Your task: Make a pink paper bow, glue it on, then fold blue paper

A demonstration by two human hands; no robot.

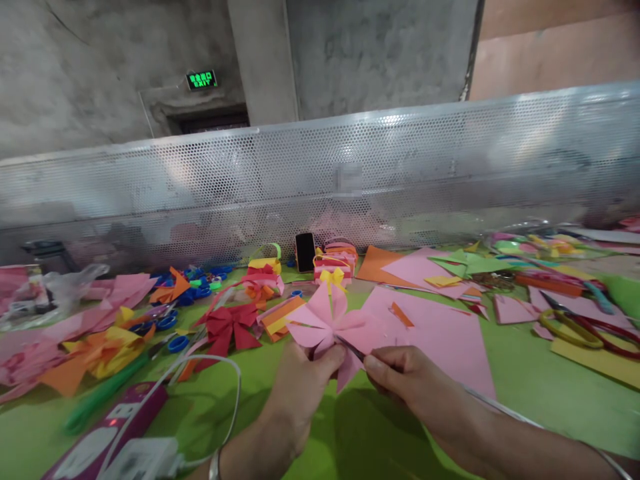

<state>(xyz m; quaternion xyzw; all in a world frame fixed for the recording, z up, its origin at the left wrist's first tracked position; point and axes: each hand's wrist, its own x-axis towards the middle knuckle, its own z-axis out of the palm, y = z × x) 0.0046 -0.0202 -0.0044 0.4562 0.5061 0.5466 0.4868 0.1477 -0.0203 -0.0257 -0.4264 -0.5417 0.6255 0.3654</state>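
Observation:
A pink paper flower (330, 323) with several pointed petals is held up above the table's middle. My left hand (305, 380) pinches it from below left, the thumb lying near its centre. My right hand (410, 380) is closed around a thin dark pointed tool (351, 348); its tip reaches the flower close to my left thumb. My fingers hide the rest of the tool, so its exact kind does not show. Just behind the flower lie a sheet of pink paper (450, 340) and a small orange strip (403, 315). A red paper bow (231, 327) rests to the left.
A purple power strip (135, 400) with a white cable and plug occupies the front left, beside a green-handled tool (107, 393). Scissors (575, 330) lie at right. A phone (305, 252) stands at the back before a perforated metal panel (300, 160). Coloured paper scraps are scattered around.

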